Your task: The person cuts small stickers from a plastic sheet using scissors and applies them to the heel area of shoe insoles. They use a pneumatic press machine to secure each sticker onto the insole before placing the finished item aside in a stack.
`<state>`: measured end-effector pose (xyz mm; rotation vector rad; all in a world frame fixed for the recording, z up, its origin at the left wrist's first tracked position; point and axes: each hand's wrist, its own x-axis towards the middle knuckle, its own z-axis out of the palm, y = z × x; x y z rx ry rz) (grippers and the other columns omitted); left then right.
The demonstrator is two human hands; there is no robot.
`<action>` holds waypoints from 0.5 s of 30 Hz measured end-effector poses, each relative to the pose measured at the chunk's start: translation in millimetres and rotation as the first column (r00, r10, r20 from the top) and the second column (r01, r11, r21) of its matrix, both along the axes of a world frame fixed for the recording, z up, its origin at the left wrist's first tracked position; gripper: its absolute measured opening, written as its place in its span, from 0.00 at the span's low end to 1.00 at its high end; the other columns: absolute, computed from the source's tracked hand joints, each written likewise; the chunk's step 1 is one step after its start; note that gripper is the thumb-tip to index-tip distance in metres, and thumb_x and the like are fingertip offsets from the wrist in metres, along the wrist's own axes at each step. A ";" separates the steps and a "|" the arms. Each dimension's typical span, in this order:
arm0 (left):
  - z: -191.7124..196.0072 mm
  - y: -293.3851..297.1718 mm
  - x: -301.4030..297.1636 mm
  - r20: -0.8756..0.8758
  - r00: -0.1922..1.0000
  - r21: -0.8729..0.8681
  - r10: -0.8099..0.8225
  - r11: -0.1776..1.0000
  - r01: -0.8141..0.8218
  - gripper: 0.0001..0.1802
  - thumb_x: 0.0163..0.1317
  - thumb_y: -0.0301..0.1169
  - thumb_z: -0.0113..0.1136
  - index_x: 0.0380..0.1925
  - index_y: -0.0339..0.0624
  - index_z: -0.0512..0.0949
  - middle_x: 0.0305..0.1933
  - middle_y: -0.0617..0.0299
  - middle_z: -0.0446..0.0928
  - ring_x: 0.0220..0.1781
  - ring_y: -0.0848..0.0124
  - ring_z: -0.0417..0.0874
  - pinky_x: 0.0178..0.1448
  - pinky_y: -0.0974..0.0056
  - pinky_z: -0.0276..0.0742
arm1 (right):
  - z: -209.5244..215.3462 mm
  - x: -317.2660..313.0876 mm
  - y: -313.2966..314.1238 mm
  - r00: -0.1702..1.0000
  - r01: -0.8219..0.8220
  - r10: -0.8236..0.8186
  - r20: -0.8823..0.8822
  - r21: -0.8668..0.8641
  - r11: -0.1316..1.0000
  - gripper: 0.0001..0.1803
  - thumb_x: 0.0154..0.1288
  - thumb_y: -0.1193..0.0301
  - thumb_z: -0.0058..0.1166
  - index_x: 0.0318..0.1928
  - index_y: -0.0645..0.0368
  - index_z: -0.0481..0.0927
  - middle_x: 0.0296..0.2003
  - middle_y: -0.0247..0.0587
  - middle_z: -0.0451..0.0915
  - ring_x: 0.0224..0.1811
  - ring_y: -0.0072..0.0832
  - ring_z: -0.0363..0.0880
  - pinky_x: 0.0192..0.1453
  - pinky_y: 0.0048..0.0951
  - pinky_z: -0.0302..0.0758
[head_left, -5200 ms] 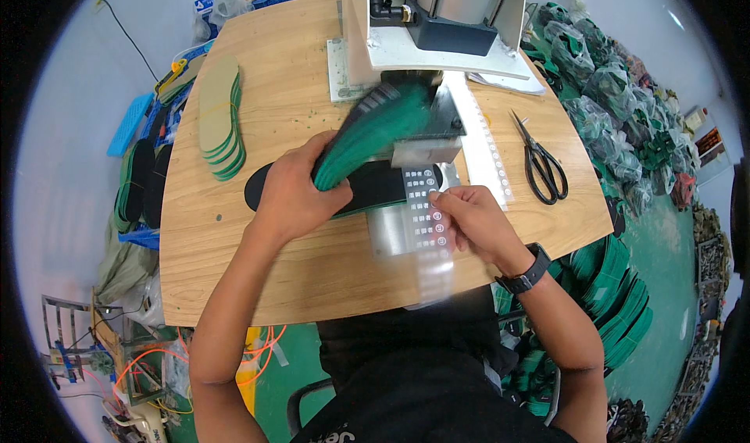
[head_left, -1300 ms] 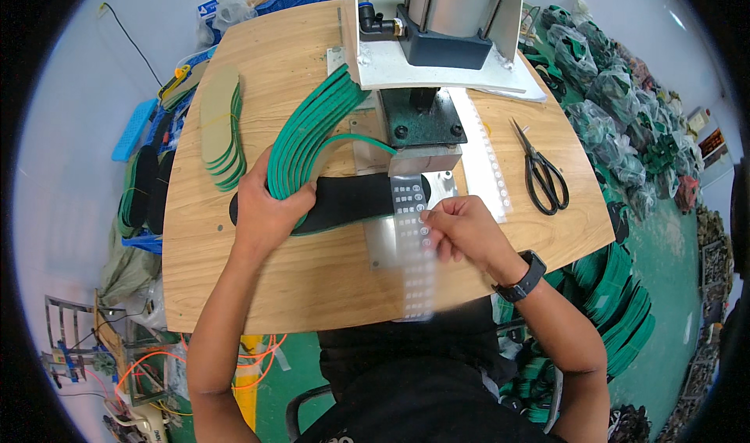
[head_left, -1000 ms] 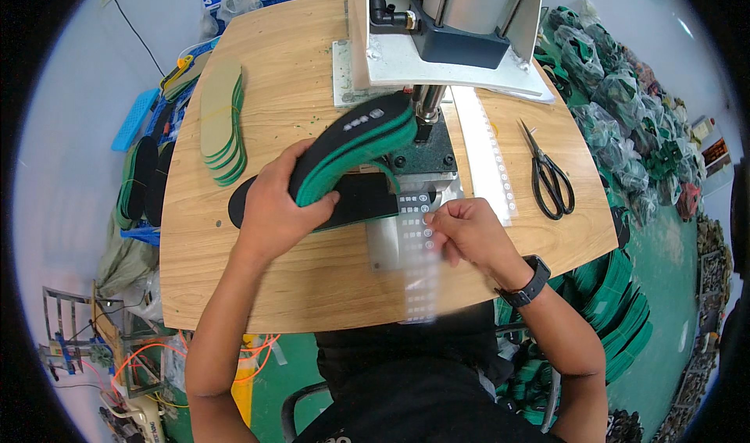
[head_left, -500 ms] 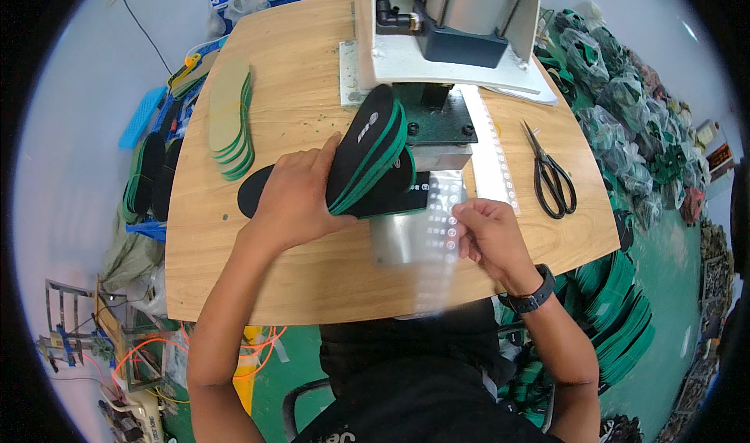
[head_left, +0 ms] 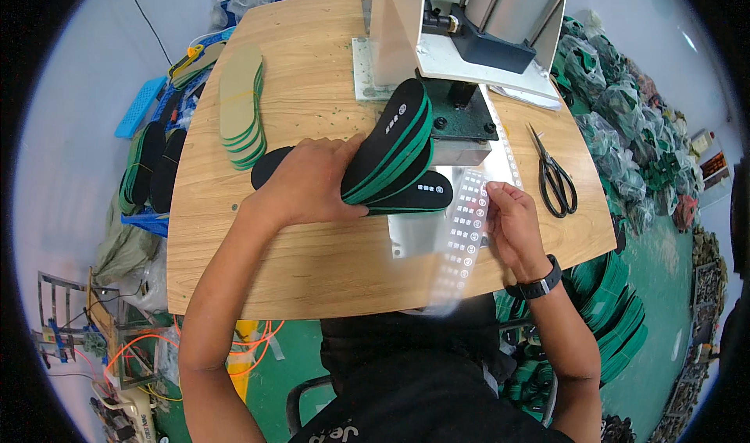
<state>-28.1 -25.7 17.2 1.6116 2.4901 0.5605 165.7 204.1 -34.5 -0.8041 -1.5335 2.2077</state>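
Note:
My left hand [head_left: 308, 181] is closed round several black insoles with green edges [head_left: 391, 142], some fanned upward and one lying flatter beneath. White print shows at the toe of the top insole and on the end of the lower insole [head_left: 432, 189]. Between thumb and fingers, my right hand [head_left: 512, 216] pinches the edge of a clear strip of white printed transfers [head_left: 467, 224]; its lower end is blurred. The strip hangs just right of the lower insole, over a metal plate [head_left: 406, 236]. Behind them stands a press with a dark block [head_left: 457, 119].
Black-handled scissors [head_left: 556, 185] lie at the table's right. A bundle of beige-topped insoles [head_left: 240, 91] sits at the left on the wooden table [head_left: 312, 279]. Bagged green pieces [head_left: 625, 130] are piled along the right, and stacked green insoles [head_left: 609, 318] lie below the table edge.
The lower insole's printed end now shows beyond the press block. The strip, in my right hand, has shifted slightly right and clear of the insole. The view has turned a little.

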 end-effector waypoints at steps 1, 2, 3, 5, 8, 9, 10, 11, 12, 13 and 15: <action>-4.8 -1.0 -0.5 -0.013 1.000 0.069 -0.017 0.997 0.017 0.43 0.39 0.40 0.70 0.58 0.34 0.69 0.40 0.43 0.78 0.45 0.47 0.77 0.53 0.54 0.72 | 1.3 -2.4 -6.3 1.000 0.015 -0.015 -0.003 -0.033 0.999 0.09 0.70 0.71 0.46 0.36 0.65 0.76 0.26 0.36 0.78 0.25 0.21 0.78 0.22 0.20 0.74; -8.0 -2.1 -0.6 -0.027 0.999 0.138 -0.032 0.990 0.036 0.38 0.40 0.39 0.68 0.55 0.34 0.71 0.36 0.43 0.80 0.41 0.47 0.79 0.50 0.55 0.74 | 4.4 -5.5 -17.0 1.000 0.030 -0.031 -0.006 -0.067 0.997 0.09 0.70 0.71 0.47 0.36 0.65 0.76 0.25 0.36 0.78 0.24 0.21 0.78 0.22 0.20 0.74; -9.4 -3.8 -0.8 0.066 0.998 0.182 0.008 0.983 -0.020 0.36 0.41 0.37 0.67 0.53 0.35 0.73 0.35 0.44 0.80 0.39 0.49 0.80 0.48 0.56 0.75 | 5.7 -7.4 -22.7 0.999 0.046 -0.047 -0.008 -0.100 0.994 0.10 0.69 0.71 0.47 0.35 0.65 0.76 0.24 0.35 0.77 0.23 0.21 0.78 0.21 0.20 0.74; -8.2 -9.1 -0.8 0.249 0.966 0.248 0.075 0.959 -0.139 0.31 0.42 0.32 0.65 0.51 0.36 0.75 0.34 0.46 0.81 0.35 0.53 0.81 0.44 0.59 0.76 | 5.4 -4.0 -15.5 0.975 -0.190 0.186 0.119 0.024 0.981 0.10 0.69 0.71 0.49 0.32 0.64 0.78 0.23 0.35 0.78 0.21 0.18 0.77 0.23 0.18 0.74; -11.1 -17.6 -4.1 0.377 0.919 0.371 0.115 0.890 -0.264 0.28 0.42 0.29 0.64 0.49 0.37 0.76 0.33 0.49 0.81 0.32 0.61 0.81 0.41 0.64 0.76 | 10.2 -5.4 -14.5 0.923 -0.318 0.289 0.254 0.079 0.945 0.13 0.69 0.68 0.51 0.26 0.60 0.77 0.18 0.33 0.77 0.14 0.17 0.73 0.16 0.17 0.69; -9.4 -17.2 -0.8 0.417 0.897 0.376 0.145 0.871 -0.315 0.26 0.43 0.28 0.64 0.47 0.37 0.77 0.31 0.54 0.80 0.31 0.71 0.79 0.41 0.68 0.75 | 10.4 -6.2 -15.7 0.917 -0.314 0.273 0.292 0.103 0.944 0.14 0.69 0.68 0.51 0.26 0.60 0.76 0.18 0.33 0.77 0.13 0.17 0.72 0.14 0.17 0.68; -6.4 -17.4 0.5 0.432 0.885 0.364 0.175 0.863 -0.349 0.24 0.43 0.28 0.64 0.46 0.36 0.77 0.31 0.56 0.80 0.32 0.72 0.78 0.42 0.68 0.75 | 10.8 -10.0 -17.3 0.910 -0.315 0.261 0.322 0.127 0.940 0.14 0.69 0.67 0.51 0.25 0.59 0.76 0.17 0.33 0.77 0.11 0.18 0.71 0.13 0.17 0.67; -3.6 -17.8 1.0 0.447 0.871 0.353 0.204 0.854 -0.382 0.23 0.43 0.28 0.64 0.44 0.35 0.77 0.31 0.58 0.79 0.33 0.74 0.76 0.42 0.67 0.74 | 12.0 -14.3 -19.5 0.905 -0.330 0.279 0.322 0.116 0.937 0.16 0.69 0.66 0.51 0.24 0.59 0.75 0.17 0.34 0.77 0.11 0.18 0.72 0.14 0.17 0.67; -0.7 -18.0 0.5 0.462 0.856 0.342 0.233 0.844 -0.414 0.22 0.44 0.28 0.64 0.42 0.35 0.77 0.31 0.60 0.79 0.33 0.75 0.75 0.43 0.67 0.74 | 13.9 -17.3 -21.0 0.892 -0.358 0.297 0.340 0.134 0.924 0.16 0.69 0.65 0.51 0.24 0.59 0.75 0.17 0.35 0.78 0.11 0.19 0.72 0.14 0.17 0.66; -4.5 -20.7 -1.0 0.452 0.863 0.403 0.226 0.812 -0.423 0.21 0.44 0.27 0.64 0.42 0.34 0.77 0.31 0.60 0.79 0.32 0.76 0.75 0.41 0.68 0.74 | 15.3 -19.6 -23.5 0.874 -0.394 0.320 0.364 0.149 0.907 0.16 0.69 0.65 0.51 0.24 0.59 0.75 0.17 0.35 0.78 0.11 0.19 0.72 0.14 0.17 0.66; -15.4 -25.8 -7.8 0.430 0.878 0.520 0.212 0.737 -0.432 0.21 0.44 0.27 0.63 0.42 0.33 0.78 0.29 0.61 0.80 0.29 0.78 0.74 0.39 0.70 0.73 | 16.6 -22.2 -23.2 0.847 -0.448 0.347 0.402 0.190 0.874 0.17 0.70 0.64 0.51 0.25 0.60 0.76 0.17 0.36 0.79 0.11 0.20 0.72 0.14 0.16 0.65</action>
